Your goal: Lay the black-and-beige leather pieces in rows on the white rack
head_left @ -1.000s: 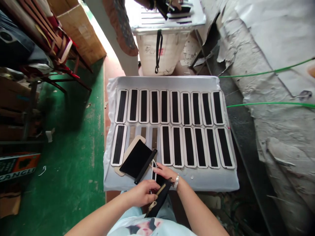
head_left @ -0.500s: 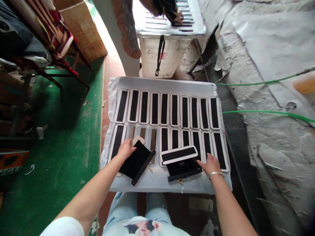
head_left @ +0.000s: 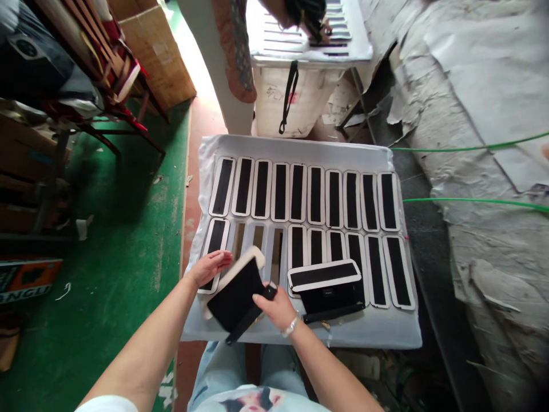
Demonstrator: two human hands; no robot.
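Note:
My right hand (head_left: 277,306) is closed around the black end of a bar along one side of a black fabric pouch (head_left: 238,289). This pouch is tilted, and a beige rounded panel shows along its far edge. My left hand (head_left: 213,266) is beside that edge with its fingers stretched out, holding nothing. A second black pouch (head_left: 332,297) lies to the right, with a white-rimmed black panel (head_left: 323,274) along its top and a black bar at its near side. Both lie over or on the pale covered table (head_left: 309,337).
Two rows of white-rimmed black panels (head_left: 316,194) cover the table, with several bare slots (head_left: 258,237) in the near row. Beyond stands a white bin (head_left: 295,103), where another person's hand (head_left: 326,31) works. A chair (head_left: 107,74) and cardboard box (head_left: 158,54) stand left; green cords (head_left: 472,200) run right.
My right hand has moved left from the second pouch and gripped the first pouch's bar. That pouch has been lifted and turned somewhat. My left hand has let go of its beige edge.

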